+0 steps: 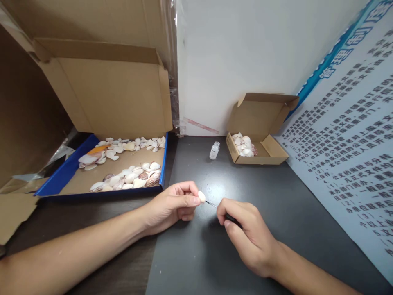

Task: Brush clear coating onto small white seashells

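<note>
A small white seashell [202, 196] is pinched between the thumb and fingers of my left hand [179, 201]. My right hand [245, 229] is closed around the black handle of a thin brush [211, 204]. Its dark tip points left and sits at the shell's lower edge; whether it touches cannot be made out. Beyond both hands, a small clear glass bottle [214, 150] with a whitish label stands uncapped on the dark table [190, 254].
At the left, an open blue-edged cardboard box [73, 184] holds many shells in two groups. A smaller open cardboard box [260, 159] at the back right has shells on its left side. A white wall panel [239, 53] rises behind, and a printed poster [346, 135] borders the right.
</note>
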Available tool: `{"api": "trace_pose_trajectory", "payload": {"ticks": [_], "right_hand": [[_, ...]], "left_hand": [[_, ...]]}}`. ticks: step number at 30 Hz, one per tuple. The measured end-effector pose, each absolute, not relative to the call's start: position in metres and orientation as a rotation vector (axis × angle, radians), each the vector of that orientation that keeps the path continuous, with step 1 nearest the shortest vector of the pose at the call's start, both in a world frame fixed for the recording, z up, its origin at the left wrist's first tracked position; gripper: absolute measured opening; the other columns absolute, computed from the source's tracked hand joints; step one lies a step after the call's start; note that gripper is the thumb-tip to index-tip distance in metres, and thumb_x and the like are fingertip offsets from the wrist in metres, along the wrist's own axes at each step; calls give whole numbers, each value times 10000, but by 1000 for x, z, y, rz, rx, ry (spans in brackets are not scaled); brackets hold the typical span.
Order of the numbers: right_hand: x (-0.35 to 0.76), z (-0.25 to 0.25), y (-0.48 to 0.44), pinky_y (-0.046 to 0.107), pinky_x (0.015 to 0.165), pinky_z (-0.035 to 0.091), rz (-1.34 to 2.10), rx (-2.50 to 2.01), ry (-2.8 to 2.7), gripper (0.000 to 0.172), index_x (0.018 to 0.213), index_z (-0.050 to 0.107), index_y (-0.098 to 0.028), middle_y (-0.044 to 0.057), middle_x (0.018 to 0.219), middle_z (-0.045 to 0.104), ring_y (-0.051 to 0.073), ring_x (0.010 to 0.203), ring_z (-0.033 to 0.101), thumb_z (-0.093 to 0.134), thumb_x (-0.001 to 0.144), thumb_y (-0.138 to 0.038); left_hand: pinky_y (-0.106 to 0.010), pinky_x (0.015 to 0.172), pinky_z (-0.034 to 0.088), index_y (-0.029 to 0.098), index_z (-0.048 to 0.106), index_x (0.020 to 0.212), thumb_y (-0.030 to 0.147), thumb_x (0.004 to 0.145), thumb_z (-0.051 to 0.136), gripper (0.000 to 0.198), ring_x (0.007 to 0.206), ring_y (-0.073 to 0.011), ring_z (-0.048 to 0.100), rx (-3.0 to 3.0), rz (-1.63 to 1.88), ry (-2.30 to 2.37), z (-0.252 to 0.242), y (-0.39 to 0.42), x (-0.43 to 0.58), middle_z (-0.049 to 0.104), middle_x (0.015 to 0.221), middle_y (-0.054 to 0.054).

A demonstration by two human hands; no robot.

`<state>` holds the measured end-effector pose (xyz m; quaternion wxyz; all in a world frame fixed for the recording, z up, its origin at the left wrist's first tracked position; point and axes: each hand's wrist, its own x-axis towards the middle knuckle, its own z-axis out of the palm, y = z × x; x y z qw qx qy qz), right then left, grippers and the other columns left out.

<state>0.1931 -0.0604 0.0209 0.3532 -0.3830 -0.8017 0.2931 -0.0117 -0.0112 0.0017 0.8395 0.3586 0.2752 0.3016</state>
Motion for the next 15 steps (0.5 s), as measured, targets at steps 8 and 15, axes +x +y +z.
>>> {"api": "trace_pose_trajectory", "payload": {"ticks": [8,15], "right_hand": [[196,17,-62,270,524,293,728,-772,-2019,131,763,410,-214,-26,646,410,129,541,391,380,800,-92],[196,18,-63,266,519,293,723,-769,-2031,131,758,408,-214,-26,644,414,126,540,395,380,797,-93]], "left_hand": [[-221,494,223,157,580,709,226,721,782,213,471,-41,304,779,664,606,4,-15,-8,436,547,75],[-220,492,236,158,566,704,236,719,790,238,470,-36,306,756,659,594,4,-13,-10,485,595,60]]}}
